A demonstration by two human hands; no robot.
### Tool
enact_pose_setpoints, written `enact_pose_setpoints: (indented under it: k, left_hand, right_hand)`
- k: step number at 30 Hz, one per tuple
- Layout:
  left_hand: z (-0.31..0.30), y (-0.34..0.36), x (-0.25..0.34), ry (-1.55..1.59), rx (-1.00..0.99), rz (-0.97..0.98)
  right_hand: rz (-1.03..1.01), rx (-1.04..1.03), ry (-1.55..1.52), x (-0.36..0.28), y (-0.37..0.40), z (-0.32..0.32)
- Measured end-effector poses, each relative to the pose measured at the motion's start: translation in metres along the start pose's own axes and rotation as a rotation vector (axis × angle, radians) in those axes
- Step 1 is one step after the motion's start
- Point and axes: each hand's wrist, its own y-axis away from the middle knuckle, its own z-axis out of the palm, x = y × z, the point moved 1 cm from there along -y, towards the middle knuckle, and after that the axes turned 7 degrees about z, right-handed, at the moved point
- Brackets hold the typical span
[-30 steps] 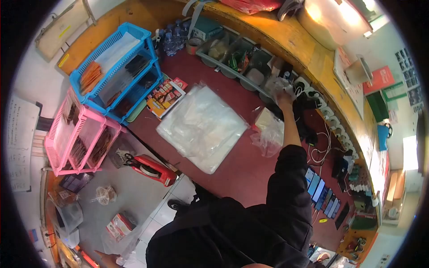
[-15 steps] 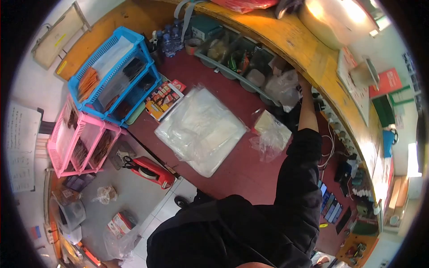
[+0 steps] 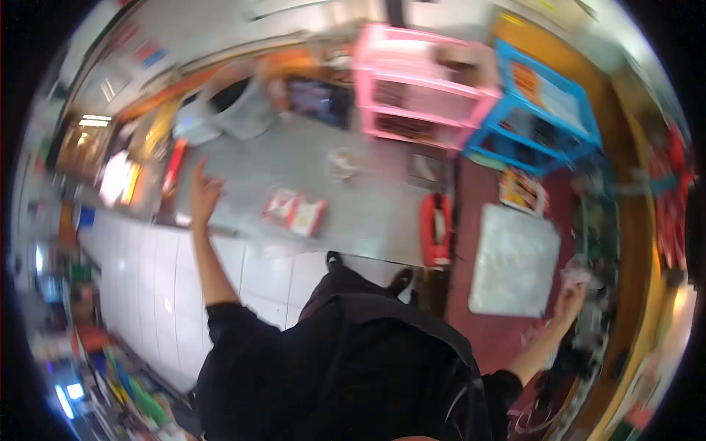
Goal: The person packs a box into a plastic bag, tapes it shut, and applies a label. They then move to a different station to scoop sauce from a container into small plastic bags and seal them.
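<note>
My left hand (image 3: 206,195) is stretched out over the left end of the grey tabletop (image 3: 375,213), fingers apart and nothing in them. Close to it lies a long red object (image 3: 175,165), too blurred to name. On the right, my right hand (image 3: 569,300) is raised beside the storage tray along the back of the dark red tabletop (image 3: 471,323). Its fingers look curled onto a crumpled clear plastic bag (image 3: 581,273), though motion blur softens the grip. A flat stack of clear plastic bags (image 3: 515,261) lies just left of that hand.
A red tape dispenser (image 3: 436,229) stands where the two tabletops meet. Behind are a pink rack (image 3: 426,88) and a blue rack (image 3: 540,110). A red and white box (image 3: 294,211) and a small clear bag (image 3: 343,165) rest on the grey top. White floor tiles (image 3: 169,279) show below.
The view has swung left towards the grey tabletop. My left hand has come into view, reaching out. My right hand has come out from the tray's end, with clear plastic at its fingertips.
</note>
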Motion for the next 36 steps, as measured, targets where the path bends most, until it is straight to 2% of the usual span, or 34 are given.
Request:
enact_pose_setpoints:
  k: [1, 2, 3, 4, 5, 6, 7, 8, 9, 10, 11, 12, 13, 15, 16, 18, 19, 21, 25, 28, 30, 32, 34, 36]
  left_hand:
    - [-0.001, -0.009, 0.01, 0.057, -0.021, -0.127]
    - [0.002, -0.02, 0.016, 0.186, -0.075, -0.209]
    - [-0.003, -0.03, 0.009, 0.32, -0.139, -0.24]
    - [-0.006, -0.038, 0.008, 0.457, -0.217, -0.26]
    - [-0.007, -0.044, 0.013, 0.504, -0.297, -0.274]
    - [-0.006, -0.05, 0.017, 0.553, -0.383, -0.282]
    - [-0.004, -0.055, 0.017, 0.554, -0.388, -0.273]
    - [-0.002, -0.057, 0.017, 0.634, -0.44, -0.295]
    - [-0.003, -0.061, 0.015, 0.718, -0.491, -0.312]
    - [-0.005, -0.065, 0.013, 0.714, -0.5, -0.306]
    - [-0.008, -0.069, 0.011, 0.749, -0.521, -0.327]
    - [-0.01, -0.07, 0.009, 0.785, -0.543, -0.355]
    - [-0.011, -0.068, 0.008, 0.786, -0.552, -0.361]
    - [-0.013, -0.063, 0.007, 0.853, -0.609, -0.414]
    - [-0.011, -0.058, 0.002, 0.851, -0.612, -0.422]
    - [-0.009, -0.053, -0.008, 0.887, -0.641, -0.389]
    - [-0.014, -0.054, -0.013, 0.888, -0.65, -0.399]
    - [-0.024, -0.068, -0.016, 1.024, -0.586, -0.385]
    - [-0.045, -0.084, -0.026, 1.124, -0.581, -0.429]
    - [-0.048, -0.086, -0.03, 0.995, -0.658, -0.374]
    - [-0.048, -0.089, -0.034, 0.881, -0.681, -0.196]
    - [-0.048, -0.096, -0.038, 0.861, -0.688, -0.203]
    - [-0.052, -0.099, -0.037, 0.829, -0.699, -0.192]
    - [-0.055, -0.102, -0.036, 0.811, -0.703, -0.163]
  right_hand:
    - [0.071, -0.206, 0.109, 0.037, -0.002, 0.042]
    - [0.178, -0.322, 0.015, 0.055, 0.031, 0.138]
    - [0.337, -0.526, 0.008, 0.071, 0.059, 0.22]
    - [0.418, -0.569, 0.061, 0.054, 0.118, 0.326]
    - [0.091, -0.653, 0.498, 0.069, 0.148, 0.394]
    - [0.271, -0.582, 0.285, 0.072, 0.192, 0.454]
    - [-0.269, -0.648, 0.568, 0.085, 0.228, 0.5]
    - [-0.712, -0.56, 0.682, 0.107, 0.265, 0.538]
    - [-1.093, -0.475, 0.564, 0.164, 0.289, 0.573]
    - [-1.094, -0.463, 0.563, 0.212, 0.31, 0.602]
    - [-0.921, -0.716, 0.502, 0.254, 0.327, 0.63]
    - [-0.73, -0.96, 0.434, 0.293, 0.336, 0.648]
    - [-0.722, -0.953, 0.44, 0.333, 0.334, 0.657]
    - [-0.114, -1.18, 1.088, 0.397, 0.324, 0.679]
    - [-0.105, -1.18, 1.088, 0.4, 0.323, 0.692]
    - [-0.415, -1.537, 1.776, 0.406, 0.319, 0.711]
    - [-0.432, -1.576, 1.828, 0.409, 0.315, 0.716]
    - [-0.397, -1.608, 1.857, 0.413, 0.306, 0.726]
    - [-0.284, -1.687, 1.867, 0.417, 0.293, 0.733]
    - [-0.178, -1.774, 1.825, 0.419, 0.281, 0.708]
    - [-0.173, -1.884, 1.734, 0.418, 0.268, 0.673]
    - [-0.362, -2.016, 1.443, 0.277, 0.303, 0.692]
    - [-0.073, -1.607, 1.921, 0.2, 0.31, 0.683]
    - [-0.22, -1.546, 2.011, 0.138, 0.318, 0.683]
